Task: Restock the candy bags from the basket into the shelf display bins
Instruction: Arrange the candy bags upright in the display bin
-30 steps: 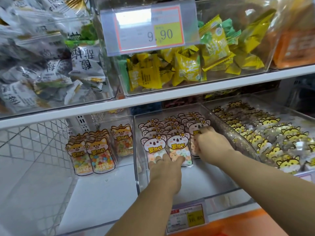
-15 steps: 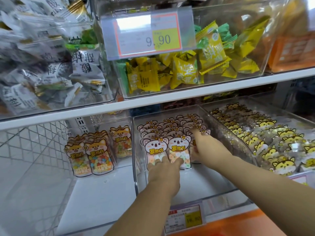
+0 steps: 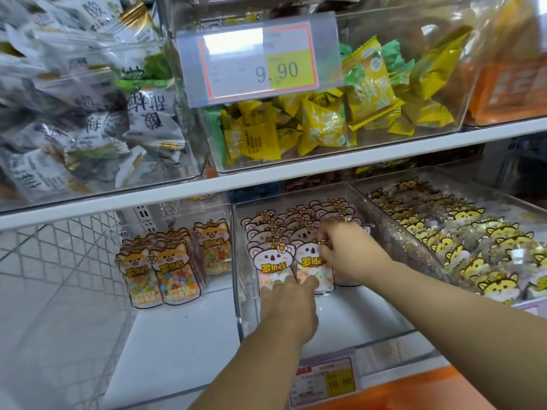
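Note:
Koala-faced candy bags (image 3: pixel 270 263) stand in rows inside the clear middle bin (image 3: pixel 384 329) on the lower shelf. My left hand (image 3: pixel 288 303) presses its straight fingertips against the bottoms of the two front bags. My right hand (image 3: pixel 346 250) reaches over the right-hand row, its fingers curled on the tops of the bags there. The basket is out of view.
Fox-faced candy bags (image 3: pixel 174 270) stand in the bin to the left, tiger-faced bags (image 3: pixel 473 250) fill the bin to the right. Upper shelf bins hold yellow and green packets (image 3: pixel 325 125) and white packets (image 3: pixel 74 113). Price tags (image 3: pixel 260 57) hang in front.
My right hand has moved left and up from the right row's front to the bag tops near the middle row. My left hand stays pressed on the front bags.

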